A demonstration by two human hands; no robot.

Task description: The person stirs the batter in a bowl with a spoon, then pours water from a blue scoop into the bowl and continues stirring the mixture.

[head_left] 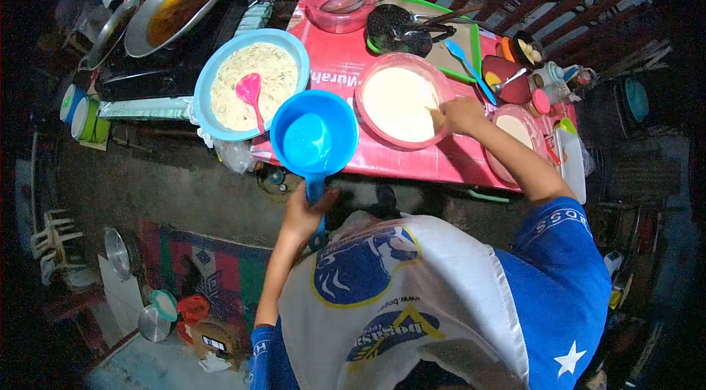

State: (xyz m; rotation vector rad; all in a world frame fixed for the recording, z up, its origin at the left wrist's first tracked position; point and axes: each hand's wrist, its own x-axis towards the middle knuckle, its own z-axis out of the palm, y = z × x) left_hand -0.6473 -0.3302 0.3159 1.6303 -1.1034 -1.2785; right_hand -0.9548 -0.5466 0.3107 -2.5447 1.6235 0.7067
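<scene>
My left hand (303, 212) is closed round the handle of a blue water dipper (283, 149), whose bowl has a little liquid at the bottom. It is held at the table's front edge, beside the light blue basin (203, 114) of pale batter with shreds in it. A pink ladle (248, 87) rests in that batter. At the right rim of a pink bowl (414, 143) my right hand (463, 116) is closed, its fingertips over the smooth cream-coloured batter (397, 103). I cannot tell what the right hand holds.
A wok of oil (187, 8) stands on the stove at the left. Behind the bowls are a pink basin (316, 2), a black pan (397, 31) on a green-rimmed tray (471, 55) and a blue spatula (471, 70). To the right are a smaller pink bowl (518, 125) and jars (553, 81).
</scene>
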